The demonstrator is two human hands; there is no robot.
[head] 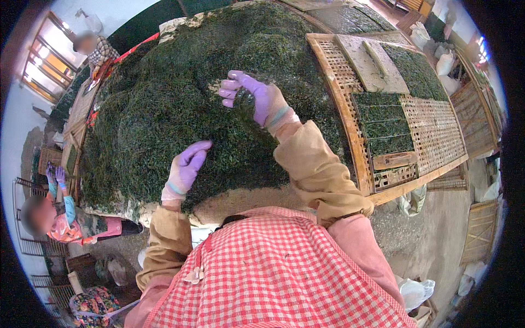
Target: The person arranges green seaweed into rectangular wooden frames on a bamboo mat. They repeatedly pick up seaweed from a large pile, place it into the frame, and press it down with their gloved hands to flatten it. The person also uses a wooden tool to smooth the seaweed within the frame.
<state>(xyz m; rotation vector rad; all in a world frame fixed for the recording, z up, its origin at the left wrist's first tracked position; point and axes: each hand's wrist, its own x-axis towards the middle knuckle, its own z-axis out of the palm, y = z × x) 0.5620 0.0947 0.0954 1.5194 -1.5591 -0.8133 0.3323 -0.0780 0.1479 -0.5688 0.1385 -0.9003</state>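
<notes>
A thick heap of dark green, finely shredded leafy material (156,123) covers the table before me. My right hand (250,96), in a purple-coated glove, is over the middle of the heap with its fingers curled to the left. A dark wet clump of the leafy stuff (245,102) sits in its palm. Lower and to the left, my left hand (188,166), gloved alike, hovers just above the heap's near part. Its thumb and forefinger point right and lie close together; the other fingers are hidden, so whether it holds anything does not show.
On the right lies a wood-framed woven lattice tray (434,127). It bears a wire-strung rectangular frame (387,123) filled with leaves, a wooden strip (394,160) and a handled board (371,63). Two co-workers (67,229) are at the left. White bags (414,293) lie on the floor.
</notes>
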